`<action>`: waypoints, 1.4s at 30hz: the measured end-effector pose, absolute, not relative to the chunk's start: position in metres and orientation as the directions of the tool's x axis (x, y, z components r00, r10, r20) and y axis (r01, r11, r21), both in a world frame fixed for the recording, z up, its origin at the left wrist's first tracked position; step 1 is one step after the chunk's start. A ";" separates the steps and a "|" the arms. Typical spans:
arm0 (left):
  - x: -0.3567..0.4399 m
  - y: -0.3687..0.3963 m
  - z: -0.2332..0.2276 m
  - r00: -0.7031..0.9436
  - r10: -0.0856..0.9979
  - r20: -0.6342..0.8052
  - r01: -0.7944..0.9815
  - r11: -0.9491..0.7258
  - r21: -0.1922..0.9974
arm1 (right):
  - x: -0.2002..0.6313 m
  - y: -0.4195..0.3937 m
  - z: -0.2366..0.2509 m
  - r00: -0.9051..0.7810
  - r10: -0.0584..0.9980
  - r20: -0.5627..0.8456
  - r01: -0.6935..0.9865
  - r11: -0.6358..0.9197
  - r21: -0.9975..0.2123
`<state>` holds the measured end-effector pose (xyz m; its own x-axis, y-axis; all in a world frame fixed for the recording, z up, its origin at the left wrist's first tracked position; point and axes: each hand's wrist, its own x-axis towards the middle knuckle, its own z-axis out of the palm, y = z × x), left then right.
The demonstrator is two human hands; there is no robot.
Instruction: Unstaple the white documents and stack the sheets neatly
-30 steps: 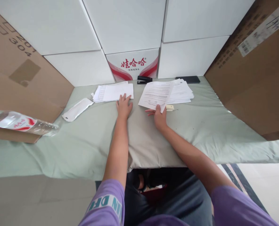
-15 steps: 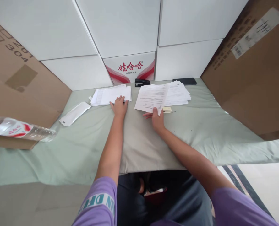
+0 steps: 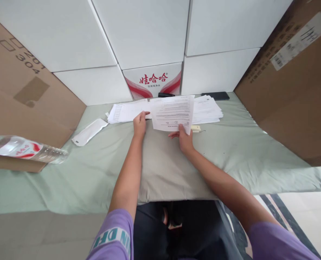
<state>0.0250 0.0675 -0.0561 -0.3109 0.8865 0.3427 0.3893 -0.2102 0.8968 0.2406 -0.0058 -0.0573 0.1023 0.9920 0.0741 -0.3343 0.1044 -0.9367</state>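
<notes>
Two hands on paper | right hand point(image 3: 184, 138) pinches sheet point(image 3: 171, 112) | left hand point(image 3: 140, 122) fingers curled at its edge, grip unclear | stapler point(image 3: 166, 95) mostly hidden

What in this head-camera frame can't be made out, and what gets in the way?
- Stapler: mostly hidden behind the lifted sheet pinched in the right hand.
- Print on that sheet and on the right paper pile: too small to read.
- Left hand fingertips: at the sheet's left edge; whether they grip it cannot be told.
- Water bottle: cut off by the left edge.
- Small cream item: too small to identify.
</notes>
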 end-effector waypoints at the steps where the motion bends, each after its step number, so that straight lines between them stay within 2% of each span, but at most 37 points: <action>1: 0.027 0.067 -0.054 -0.307 0.905 0.295 0.247 -0.224 0.943 | 0.241 -0.006 -0.057 0.097 0.993 0.074 -0.349 0.104 -0.931; 4: 0.033 0.061 -0.045 -0.238 0.958 0.158 -0.006 -0.164 0.986 | 0.240 -0.006 -0.056 0.095 0.994 0.059 -0.361 0.089 -0.928; 8: 0.028 0.041 -0.036 -0.199 0.970 0.139 -0.066 -0.155 0.986 | 0.241 -0.009 -0.053 0.065 0.996 0.057 -0.326 0.075 -0.942; 11: 0.015 0.020 -0.039 -0.270 0.953 0.135 -0.052 -0.154 0.987 | 0.253 -0.009 -0.045 0.073 0.985 0.154 -0.264 0.168 -0.950; 14: -0.002 0.005 -0.049 -0.321 0.944 0.077 0.079 -0.054 0.995 | 0.276 -0.001 -0.033 0.198 0.939 0.281 -0.173 0.316 -0.933; 17: -0.016 -0.001 -0.054 -0.314 0.946 0.075 0.434 0.073 0.898 | 0.302 0.017 -0.028 0.285 0.885 0.367 0.008 0.381 -0.924; 20: -0.018 0.000 -0.052 -0.244 0.963 0.118 0.655 0.074 0.752 | 0.320 0.036 -0.036 0.192 0.868 0.458 0.365 0.370 -0.854; 22: -0.015 0.002 -0.050 -0.183 0.974 0.130 0.684 0.031 0.729 | 0.325 0.042 -0.044 0.064 0.876 0.477 0.574 0.359 -0.736; 24: -0.012 0.003 -0.049 -0.146 0.979 0.141 0.670 -0.007 0.742 | 0.325 0.044 -0.051 -0.033 0.905 0.424 0.678 0.332 -0.656; 28: -0.008 0.003 -0.049 -0.131 0.981 0.146 0.616 -0.035 0.787 | 0.322 0.043 -0.055 -0.046 0.943 0.330 0.712 0.263 -0.651; 42: -0.009 0.005 -0.052 -0.148 0.977 0.156 0.496 -0.063 0.866 | 0.324 0.044 -0.055 -0.016 0.940 0.341 0.670 0.263 -0.694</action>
<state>-0.0086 0.0046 -0.0524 -0.1479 0.9766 0.1559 0.4961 -0.0631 0.8660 0.3240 0.0442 -0.0555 -0.0157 0.9398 0.3415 0.6699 0.2634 -0.6942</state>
